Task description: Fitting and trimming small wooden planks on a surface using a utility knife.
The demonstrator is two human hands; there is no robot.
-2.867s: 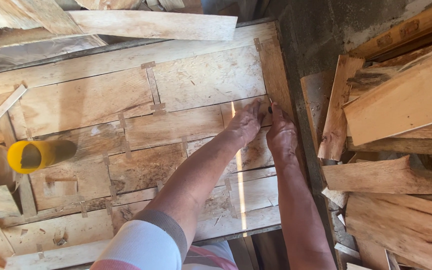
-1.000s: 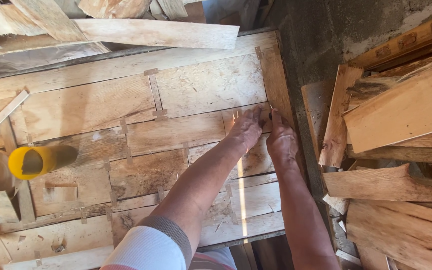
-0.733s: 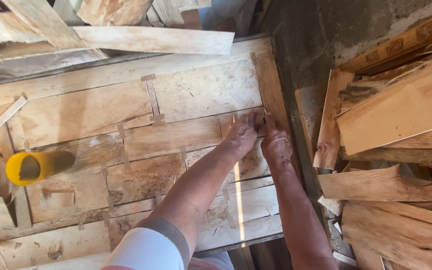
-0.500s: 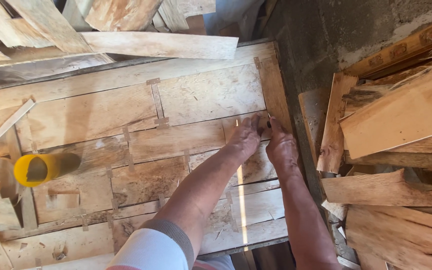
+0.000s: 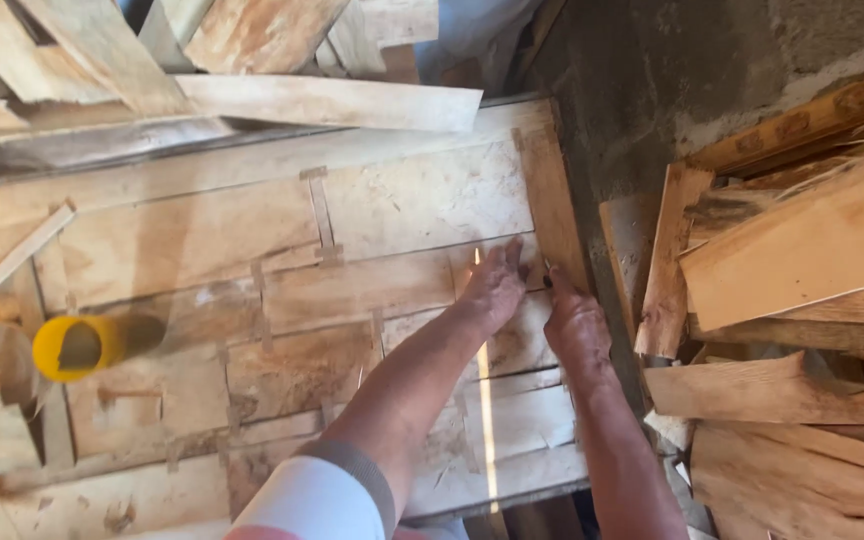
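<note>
A person's left hand (image 5: 495, 288) lies flat, fingers loosely spread, on a pale patched sheet of thin wood veneer (image 5: 252, 300). Their right hand (image 5: 574, 325), fingers curled, pinches something small and dark at the sheet's right edge.

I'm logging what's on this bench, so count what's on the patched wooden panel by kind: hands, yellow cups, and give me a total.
Hands pressed on the wooden panel: 2, the left hand and the right hand
Yellow cups lying on their side: 1, the yellow cup
Total: 3
</note>
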